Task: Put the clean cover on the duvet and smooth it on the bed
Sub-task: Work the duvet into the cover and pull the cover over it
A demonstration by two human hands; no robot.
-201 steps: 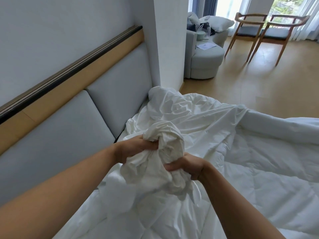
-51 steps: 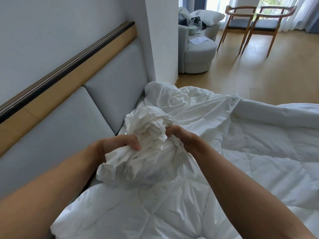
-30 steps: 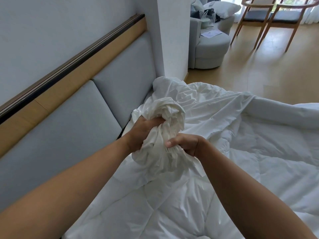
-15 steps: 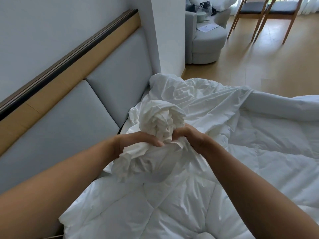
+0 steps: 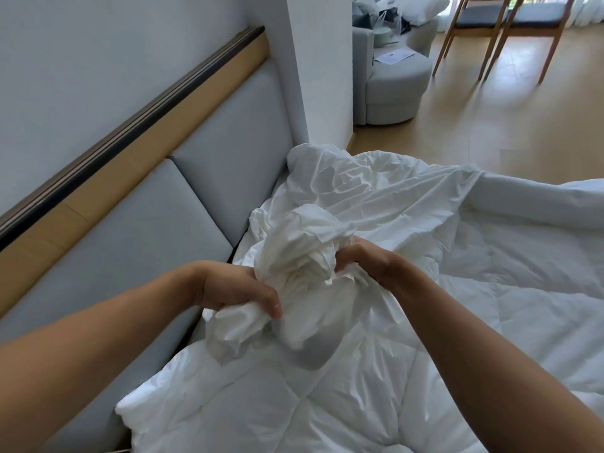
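A white quilted duvet (image 5: 327, 403) lies spread over the bed. The thin white cover (image 5: 307, 250) is bunched into a crumpled wad above the duvet near the headboard, and more of it trails flat toward the far corner (image 5: 376, 194). My left hand (image 5: 235, 287) grips the lower part of the wad, fingers curled into the cloth. My right hand (image 5: 362, 259) grips the wad from the right side, its fingertips buried in the folds.
A grey padded headboard (image 5: 137, 256) with a wooden rail runs along the left. A white wall pillar (image 5: 323, 70) stands at the bed's far corner. Beyond it are a grey armchair (image 5: 395, 80) with papers, two wooden chairs (image 5: 510, 24) and open wooden floor (image 5: 490, 125).
My left hand has slid down and toward me along the bunched cover while my right hand stays at the wad's right side. The wad has shifted slightly; both hands keep gathering cloth.
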